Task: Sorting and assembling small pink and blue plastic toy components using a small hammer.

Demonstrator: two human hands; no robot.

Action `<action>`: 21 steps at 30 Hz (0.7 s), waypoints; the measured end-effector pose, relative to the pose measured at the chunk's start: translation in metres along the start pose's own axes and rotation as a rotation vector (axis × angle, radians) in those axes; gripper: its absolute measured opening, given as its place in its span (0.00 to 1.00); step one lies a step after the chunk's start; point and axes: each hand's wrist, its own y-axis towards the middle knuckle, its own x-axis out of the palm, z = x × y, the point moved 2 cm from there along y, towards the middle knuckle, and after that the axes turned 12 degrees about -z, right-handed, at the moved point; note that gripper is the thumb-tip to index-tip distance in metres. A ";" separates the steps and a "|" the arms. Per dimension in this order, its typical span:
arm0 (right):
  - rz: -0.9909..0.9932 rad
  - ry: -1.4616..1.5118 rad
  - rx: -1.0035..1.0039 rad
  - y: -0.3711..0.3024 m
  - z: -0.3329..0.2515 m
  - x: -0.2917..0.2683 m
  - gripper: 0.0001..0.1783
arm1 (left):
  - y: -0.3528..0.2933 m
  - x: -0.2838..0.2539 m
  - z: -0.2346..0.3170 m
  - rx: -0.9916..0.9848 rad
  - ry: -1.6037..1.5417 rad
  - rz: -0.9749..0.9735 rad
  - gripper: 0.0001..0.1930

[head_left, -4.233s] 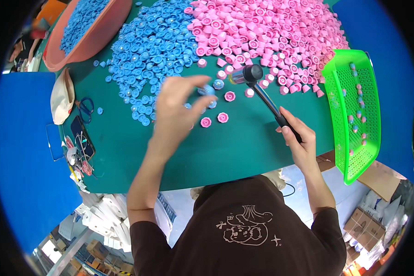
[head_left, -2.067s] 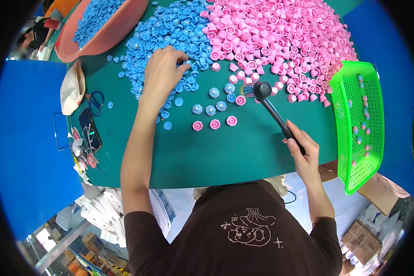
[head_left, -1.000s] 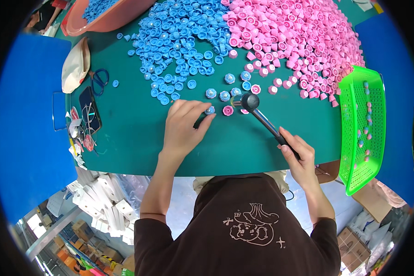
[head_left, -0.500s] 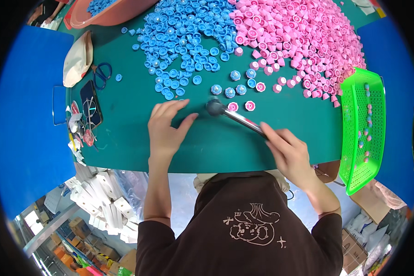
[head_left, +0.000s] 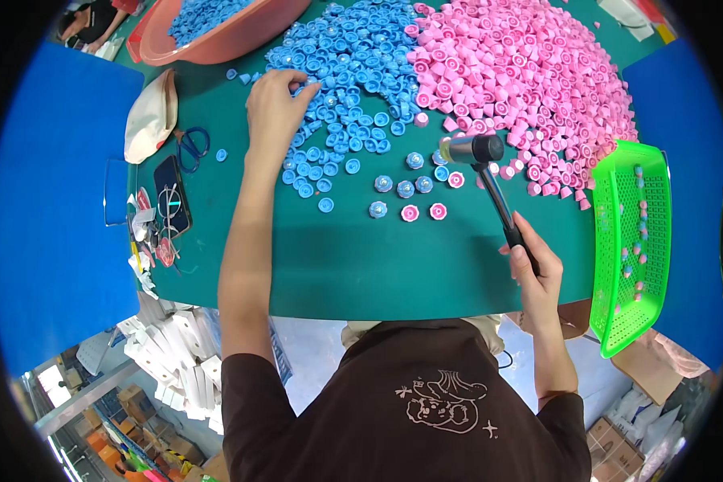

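My left hand [head_left: 275, 108] reaches into the heap of small blue caps [head_left: 353, 48]. Its thumb and fingertips come close together at the caps, and whatever lies between them is too small to make out. In my right hand [head_left: 541, 261] is a mallet [head_left: 499, 199], gripped by its handle, with the head raised above the table. In front of me stand several blue caps with a shiny bead on top, one of them a beaded blue cap [head_left: 377, 210]. Beside it are two pink pieces with scalloped rims, such as the pink piece [head_left: 410, 213].
Pink cups [head_left: 522, 56] form a heap at the far right. A green basket [head_left: 606, 321] holding small pink-and-blue pieces stands at right. An orange basin [head_left: 241, 48] of blue pieces is far left. Scissors [head_left: 191, 149], a phone [head_left: 171, 173] and a pouch [head_left: 149, 120] lie at left.
My left hand has moved from the front of the table up to the blue heap. The mallet has swung up and right, away from the beaded cap now visible where its head was.
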 end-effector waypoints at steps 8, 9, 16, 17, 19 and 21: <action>0.003 0.044 0.080 -0.014 0.015 -0.005 0.23 | 0.017 -0.005 -0.002 -0.109 -0.033 -0.115 0.18; 0.006 0.045 0.088 -0.015 0.017 -0.007 0.23 | 0.009 -0.013 0.010 -0.113 -0.135 -0.075 0.16; -0.031 0.001 0.060 -0.029 0.021 -0.009 0.22 | -0.136 -0.014 0.103 0.236 -0.360 -0.126 0.14; -0.055 -0.017 0.043 -0.029 0.022 -0.008 0.22 | -0.160 -0.009 0.112 0.352 -0.262 -0.133 0.15; -0.064 -0.008 0.041 -0.030 0.021 -0.006 0.22 | -0.198 0.003 0.116 0.255 -0.274 -0.180 0.17; -0.071 -0.004 0.042 -0.031 0.021 -0.005 0.22 | -0.210 0.005 0.115 0.234 -0.257 -0.195 0.17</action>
